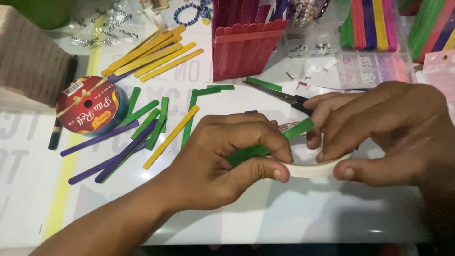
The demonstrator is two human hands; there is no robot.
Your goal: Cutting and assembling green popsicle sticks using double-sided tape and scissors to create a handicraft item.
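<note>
My left hand (227, 159) grips a bunch of green craft sticks (265, 144) that pokes out between its fingers. A white roll of tape (308, 167) lies under both hands; my left thumb presses on its rim. My right hand (379, 130) holds the tape roll's other side, thumb on the rim and fingers over the top, touching the far end of the green sticks.
Loose green, purple and yellow sticks (142, 128) lie to the left beside a red ribbon spool (90, 111). A red box built of sticks (246, 47) stands at the back. Scissors (284, 97) lie behind my hands. Coloured stick stacks and a bead tray (374, 61) sit at the back right.
</note>
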